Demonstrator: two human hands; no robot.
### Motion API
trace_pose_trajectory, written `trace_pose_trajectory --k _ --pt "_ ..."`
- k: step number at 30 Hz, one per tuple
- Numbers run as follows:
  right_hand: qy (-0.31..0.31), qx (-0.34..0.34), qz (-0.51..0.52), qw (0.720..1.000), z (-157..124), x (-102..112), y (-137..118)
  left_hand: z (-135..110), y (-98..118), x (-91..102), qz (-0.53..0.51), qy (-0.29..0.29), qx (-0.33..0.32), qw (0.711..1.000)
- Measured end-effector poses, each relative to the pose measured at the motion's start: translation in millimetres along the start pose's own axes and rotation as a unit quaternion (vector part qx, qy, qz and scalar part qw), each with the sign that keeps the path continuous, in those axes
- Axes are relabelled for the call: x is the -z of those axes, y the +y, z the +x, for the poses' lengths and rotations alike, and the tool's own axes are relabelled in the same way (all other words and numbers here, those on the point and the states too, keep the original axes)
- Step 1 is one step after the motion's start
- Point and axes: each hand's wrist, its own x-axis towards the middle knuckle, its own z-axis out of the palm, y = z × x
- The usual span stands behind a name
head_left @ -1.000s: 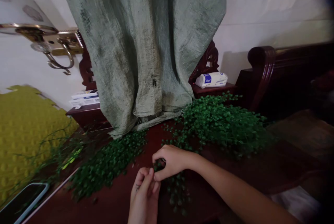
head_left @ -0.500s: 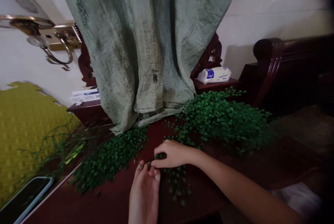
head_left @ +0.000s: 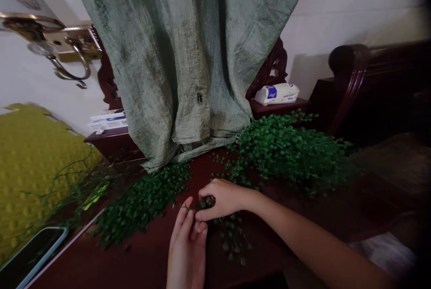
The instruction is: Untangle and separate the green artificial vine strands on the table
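Observation:
My right hand (head_left: 220,199) is curled over a sprig of small round green leaves (head_left: 232,239) on the dark red wooden table (head_left: 144,262), its fingertips pinched on the stem. Just below it, my left hand (head_left: 186,246) pinches the same thin stem at its tip. A large heap of the same leafy sprigs (head_left: 289,152) lies behind and right of my right hand. A flatter spread of loose green leaves (head_left: 143,203) lies to the left of my hands.
A grey-green woven sack (head_left: 188,55) stands at the back of the table. Bare green stems (head_left: 67,185) lie at the left by a yellow foam mat (head_left: 33,158). A phone (head_left: 30,255) rests at the lower left. A tissue pack (head_left: 276,93) sits on carved dark furniture behind.
My hands stayed close together on the sprig; my left fingers shifted from bunched to stretched along the stem. The view tilted slightly downward.

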Motion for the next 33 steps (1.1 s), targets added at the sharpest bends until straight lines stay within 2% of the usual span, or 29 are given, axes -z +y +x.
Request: trace_pose_trajectory --k 6,13,23,33 --pt "0.017 0.010 -0.028 0.999 0.5 -2.4 -1.0 0.2 -1.5 -1.2 0.018 -0.008 -0.004 1.000" --pt "0.008 0.014 -0.025 1.000 0.5 -1.1 -2.2 -0.5 -0.4 -4.0 0.038 0.002 0.001 0.999" --pt "-0.001 0.006 -0.040 0.999 -0.8 0.7 -3.6 2.2 -2.5 3.3 0.074 -0.010 -0.003 0.997" --pt "-0.001 0.008 -0.034 0.999 -1.4 3.1 -6.3 2.1 -2.3 -0.6 0.072 0.015 0.003 0.997"
